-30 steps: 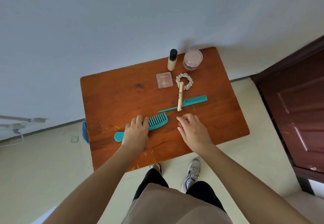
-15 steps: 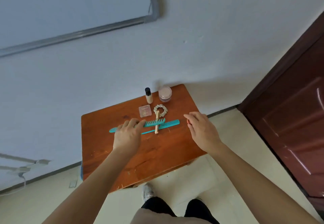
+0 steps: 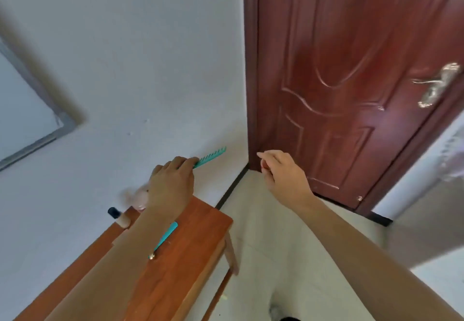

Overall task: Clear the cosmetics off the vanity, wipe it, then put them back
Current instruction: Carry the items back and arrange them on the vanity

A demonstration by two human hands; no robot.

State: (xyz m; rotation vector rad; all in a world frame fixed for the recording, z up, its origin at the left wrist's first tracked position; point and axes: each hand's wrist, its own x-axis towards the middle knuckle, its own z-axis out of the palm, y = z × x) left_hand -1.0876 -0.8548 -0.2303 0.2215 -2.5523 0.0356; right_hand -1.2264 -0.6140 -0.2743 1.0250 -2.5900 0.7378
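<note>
I see the wide-tooth comb point(image 3: 209, 157) lifted off the vanity point(image 3: 190, 240), long axis up-right toward the door point(image 3: 351, 82), teeth end leading. My left hand point(image 3: 173, 182) is clamped on its handle. Right hand point(image 3: 283, 172) is curled around something small and reddish. The tail comb point(image 3: 167, 236), bottle point(image 3: 118, 216) and blurred jar point(image 3: 136, 197) sit on the vanity, partly behind my left forearm.

Likely a home room: panelled wooden door point(image 3: 351, 82), small wooden vanity point(image 3: 190, 240).
</note>
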